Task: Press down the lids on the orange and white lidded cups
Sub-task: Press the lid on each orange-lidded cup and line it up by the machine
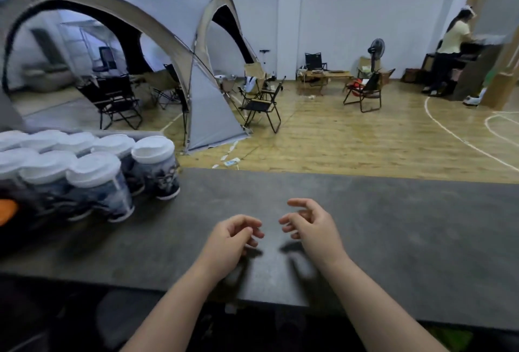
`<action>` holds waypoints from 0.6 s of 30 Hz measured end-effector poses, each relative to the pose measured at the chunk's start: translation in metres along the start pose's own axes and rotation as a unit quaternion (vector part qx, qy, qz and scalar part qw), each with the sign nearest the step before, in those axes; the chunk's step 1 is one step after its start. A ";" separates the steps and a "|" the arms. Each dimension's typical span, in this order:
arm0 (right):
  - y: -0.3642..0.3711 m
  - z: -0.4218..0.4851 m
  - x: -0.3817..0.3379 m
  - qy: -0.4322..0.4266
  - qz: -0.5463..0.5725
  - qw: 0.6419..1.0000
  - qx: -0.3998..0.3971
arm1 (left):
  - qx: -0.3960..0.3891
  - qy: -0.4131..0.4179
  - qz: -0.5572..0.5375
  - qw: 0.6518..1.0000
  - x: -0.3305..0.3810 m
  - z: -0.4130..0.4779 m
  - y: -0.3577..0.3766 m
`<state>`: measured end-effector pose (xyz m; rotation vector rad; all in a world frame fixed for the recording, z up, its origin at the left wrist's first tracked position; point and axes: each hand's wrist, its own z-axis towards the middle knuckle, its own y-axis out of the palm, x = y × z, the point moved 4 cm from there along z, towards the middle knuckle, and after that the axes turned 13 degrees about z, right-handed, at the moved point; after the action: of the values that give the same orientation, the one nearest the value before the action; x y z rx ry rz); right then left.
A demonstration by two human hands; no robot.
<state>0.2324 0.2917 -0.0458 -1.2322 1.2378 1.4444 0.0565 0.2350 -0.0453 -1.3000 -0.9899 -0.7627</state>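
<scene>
Head view: left hand (233, 239), right hand (311, 228) loosely curled, empty, above table (393, 225); roughly eight lidded cups (98, 183).

Counter (407, 228): dark grey, viewed from above.
Cups (101, 183): white-lidded, grouped at the left end of the counter, blurred.
Left hand (231, 239): held over the counter, fingers loosely curled, nothing gripped.
Right hand (313, 228): likewise, just beside.
Tent (213, 104): grey, pitched behind on wooden floor (351, 138).
</scene>
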 end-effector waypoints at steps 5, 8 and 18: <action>0.127 -0.013 0.027 0.008 0.011 0.998 -0.059 | 0.090 -0.008 -0.015 0.996 -0.068 -0.033 -0.116; 0.198 -0.022 0.043 0.009 0.017 0.996 -0.086 | 0.159 -0.024 -0.036 0.986 -0.106 -0.057 -0.181; 0.368 -0.044 0.073 -0.011 -0.073 0.980 -0.187 | 0.467 -0.128 -0.034 0.874 -0.190 -0.106 -0.347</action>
<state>-0.1318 0.1927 -0.0629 -1.5167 0.8637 1.6218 -0.3165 0.0673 -0.0728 -0.5099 -1.3819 -0.0829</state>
